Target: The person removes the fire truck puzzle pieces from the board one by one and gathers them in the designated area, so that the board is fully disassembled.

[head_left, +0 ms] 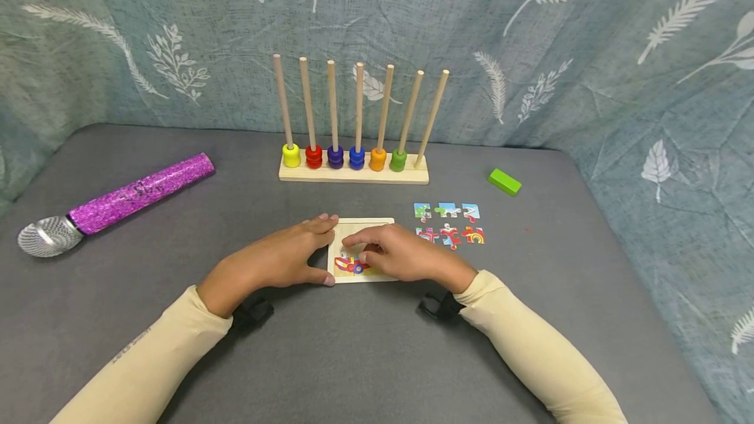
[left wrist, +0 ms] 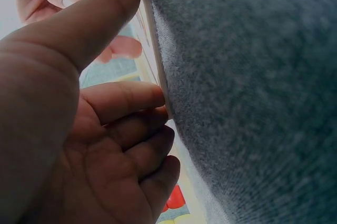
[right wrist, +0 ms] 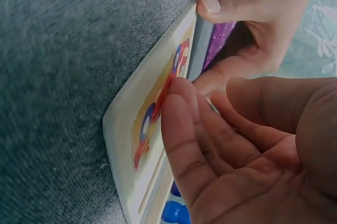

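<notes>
A small wooden puzzle board (head_left: pixel 362 221) lies flat before me, with a red and yellow car picture (head_left: pixel 349 265) in its lower part. My left hand (head_left: pixel 275 260) rests at the board's left side. Its thumb touches the near corner and its fingertips the edge farther up, as the left wrist view shows. Over the board is my right hand (head_left: pixel 406 254), index finger extended. In the right wrist view its fingertips (right wrist: pixel 178 113) touch the car picture, while the thumb stays apart. That hand covers the board's right part. Several loose puzzle pieces (head_left: pixel 450 236) lie in two rows to the right.
Behind the board stands a wooden peg rack (head_left: pixel 353 175) with coloured beads on its tall rods. A purple glittery microphone (head_left: pixel 141 194) lies at the left. A green block (head_left: pixel 504 182) lies at the right, near the patterned curtain (head_left: pixel 377 31).
</notes>
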Demonstrator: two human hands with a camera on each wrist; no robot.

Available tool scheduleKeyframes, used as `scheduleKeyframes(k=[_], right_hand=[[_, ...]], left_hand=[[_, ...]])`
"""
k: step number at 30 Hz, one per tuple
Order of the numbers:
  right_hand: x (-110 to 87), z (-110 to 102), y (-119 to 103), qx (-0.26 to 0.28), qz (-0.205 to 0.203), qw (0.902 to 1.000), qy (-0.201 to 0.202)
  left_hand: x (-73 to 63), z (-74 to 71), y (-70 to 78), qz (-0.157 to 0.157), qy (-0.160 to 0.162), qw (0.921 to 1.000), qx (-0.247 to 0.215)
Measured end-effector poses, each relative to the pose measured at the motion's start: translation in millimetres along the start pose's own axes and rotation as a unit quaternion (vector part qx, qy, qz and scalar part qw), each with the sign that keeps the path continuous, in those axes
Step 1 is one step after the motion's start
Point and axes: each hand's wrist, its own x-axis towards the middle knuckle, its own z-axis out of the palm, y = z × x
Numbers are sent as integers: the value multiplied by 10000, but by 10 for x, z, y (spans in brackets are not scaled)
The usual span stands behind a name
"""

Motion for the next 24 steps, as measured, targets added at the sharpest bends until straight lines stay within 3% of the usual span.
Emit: scheduleKeyframes(k=[13, 24], right_hand=[[6, 14, -5, 304, 1, 9993, -195], [-20, 11, 8, 389, -139, 9991, 42]], left_hand=[[-6, 16, -17, 100, 77, 9999, -20], [1, 19, -15, 87, 116, 9999, -32]])
